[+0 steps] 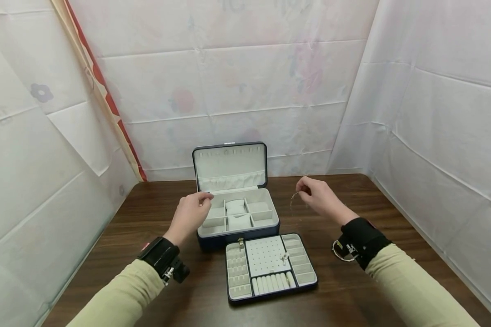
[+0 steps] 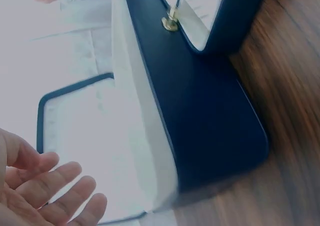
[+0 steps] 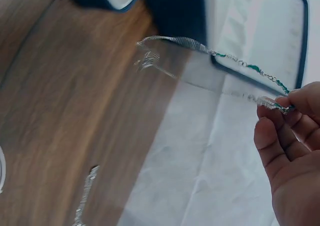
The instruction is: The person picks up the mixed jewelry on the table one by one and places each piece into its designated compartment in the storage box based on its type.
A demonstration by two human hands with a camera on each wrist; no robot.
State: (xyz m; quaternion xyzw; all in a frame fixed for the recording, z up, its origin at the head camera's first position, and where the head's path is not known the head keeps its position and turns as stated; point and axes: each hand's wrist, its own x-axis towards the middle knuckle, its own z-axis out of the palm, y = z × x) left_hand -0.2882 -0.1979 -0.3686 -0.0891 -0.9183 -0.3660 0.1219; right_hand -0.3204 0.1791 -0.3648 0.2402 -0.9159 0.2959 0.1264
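Note:
My right hand (image 1: 317, 195) pinches a fine silver chain (image 3: 185, 83) with green stones between thumb and fingertips; its loop hangs free above the table. Nothing is held in my left hand (image 1: 190, 213), whose fingers are loosely bent beside the left rim of a dark blue jewelry box (image 1: 238, 236). The box's lid (image 1: 229, 165) stands raised, and two pale cushions (image 1: 235, 207) sit in its middle compartments. In front of it lies a jewelry tray (image 1: 272, 294) with slots and a dotted panel. A small silver piece of jewelry (image 1: 284, 258) rests on that panel.
Another silver chain (image 3: 86, 196) shows at lower left in the right wrist view. A gold clasp (image 2: 171, 23) is on the box front. White sheeting (image 1: 229, 91) closes off the back and both sides of the brown wooden table (image 1: 167, 290).

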